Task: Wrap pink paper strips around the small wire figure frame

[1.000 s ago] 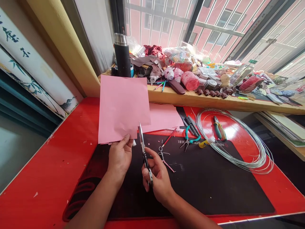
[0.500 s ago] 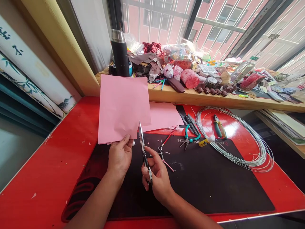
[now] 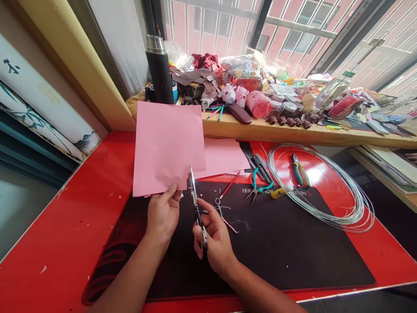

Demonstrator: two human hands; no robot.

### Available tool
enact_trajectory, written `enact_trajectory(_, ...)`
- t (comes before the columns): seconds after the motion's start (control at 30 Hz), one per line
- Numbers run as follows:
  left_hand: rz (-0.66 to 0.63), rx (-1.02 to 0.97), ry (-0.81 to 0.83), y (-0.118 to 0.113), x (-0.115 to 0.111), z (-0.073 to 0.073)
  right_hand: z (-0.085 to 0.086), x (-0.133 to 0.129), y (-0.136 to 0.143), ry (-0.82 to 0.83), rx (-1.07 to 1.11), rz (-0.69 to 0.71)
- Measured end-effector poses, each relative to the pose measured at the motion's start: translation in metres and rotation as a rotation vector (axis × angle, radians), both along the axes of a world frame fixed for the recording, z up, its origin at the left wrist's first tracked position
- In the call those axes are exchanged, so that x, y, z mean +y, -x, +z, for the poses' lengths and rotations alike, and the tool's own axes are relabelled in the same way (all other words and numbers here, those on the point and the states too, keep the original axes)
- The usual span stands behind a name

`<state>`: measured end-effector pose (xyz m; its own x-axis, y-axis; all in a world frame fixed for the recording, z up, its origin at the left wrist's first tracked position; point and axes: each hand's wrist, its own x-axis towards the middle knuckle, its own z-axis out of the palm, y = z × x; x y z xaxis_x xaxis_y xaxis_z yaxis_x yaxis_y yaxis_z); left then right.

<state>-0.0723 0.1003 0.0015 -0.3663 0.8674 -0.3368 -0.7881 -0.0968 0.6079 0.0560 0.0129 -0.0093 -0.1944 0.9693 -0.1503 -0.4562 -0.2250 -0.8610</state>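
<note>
Red tabletop [image 3: 65, 230] is seen below the fingers [image 3: 209, 208]; pink paper [image 3: 168, 145] is pinched by the left hand [image 3: 163, 215], scissors [image 3: 194, 193] are clasped by the right hand [image 3: 217, 244].

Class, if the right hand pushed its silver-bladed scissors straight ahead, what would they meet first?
Likely the rectangular pink paper sheet held in the left hand, though depth is unclear.

Black thermos [image 3: 159, 78] on a cluttered sill [image 3: 228, 130], barred window [image 3: 293, 32] behind, coiled wire [image 3: 357, 213] near 2 pliers [image 3: 255, 190]
</note>
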Motion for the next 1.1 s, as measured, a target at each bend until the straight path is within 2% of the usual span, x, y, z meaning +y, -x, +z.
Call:
enact_trajectory(0.57,-0.012,0.042,-0.030,-0.001,0.000,-0.005,-0.002,-0.002,0.004,0.044,0.002,-0.033)
enact_trajectory(0.87,0.026,0.083,0.002,0.008,0.005,-0.006,0.000,-0.006,-0.001,0.015,0.006,0.033)
enact_trajectory(1.1,0.073,0.169,-0.078,0.021,0.011,-0.004,0.001,-0.021,-0.016,-0.002,-0.004,0.098)
